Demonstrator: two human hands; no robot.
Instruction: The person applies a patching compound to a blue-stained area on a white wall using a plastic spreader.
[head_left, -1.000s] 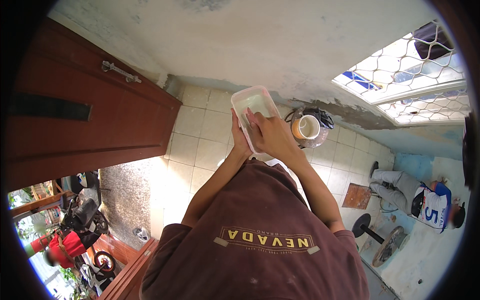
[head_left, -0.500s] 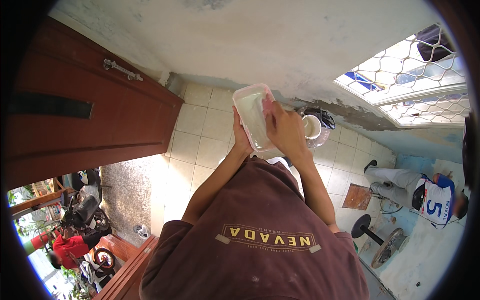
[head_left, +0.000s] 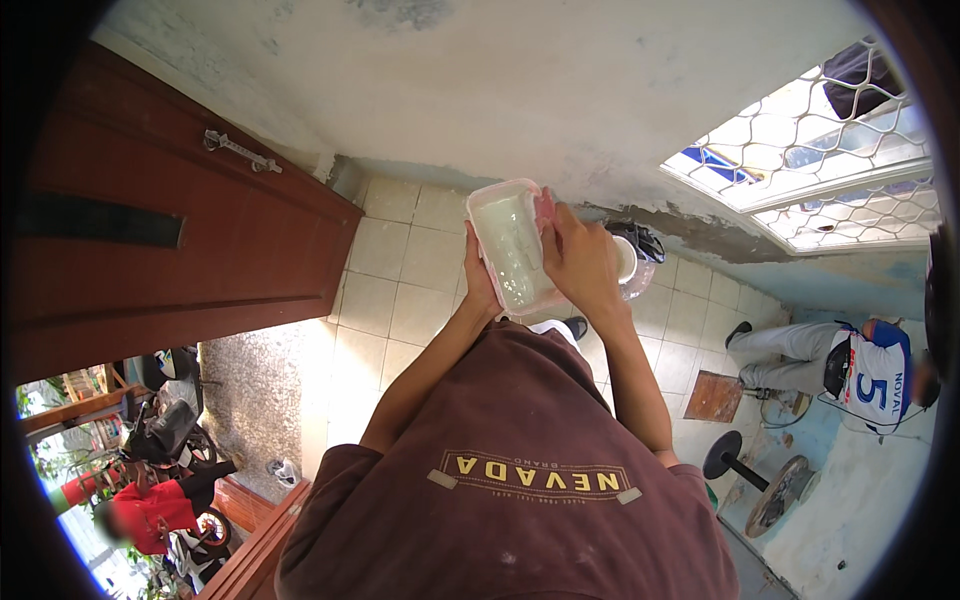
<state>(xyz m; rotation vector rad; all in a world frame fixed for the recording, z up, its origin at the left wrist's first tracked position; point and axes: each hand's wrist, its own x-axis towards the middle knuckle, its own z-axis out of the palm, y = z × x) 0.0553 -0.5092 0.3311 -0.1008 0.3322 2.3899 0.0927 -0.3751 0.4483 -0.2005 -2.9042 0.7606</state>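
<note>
Left hand (head_left: 481, 282) grasps left side of pink-rimmed tub (head_left: 505, 245), held before torso. Right hand (head_left: 585, 265), fingers bent, pinches pink piece (head_left: 544, 208) at tub's right rim. Forearms reach forward, converging. Tiled floor (head_left: 410, 265) below.

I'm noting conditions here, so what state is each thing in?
Plastic container: lidless, looks wet inside
Pink piece: held at the container's right rim
Left hand: gripping the container's left side
Right hand: pinching the pink piece
White tub: partly hidden behind the right hand
Door: apparently standing open
Wall: patchy, worn near the floor
</note>
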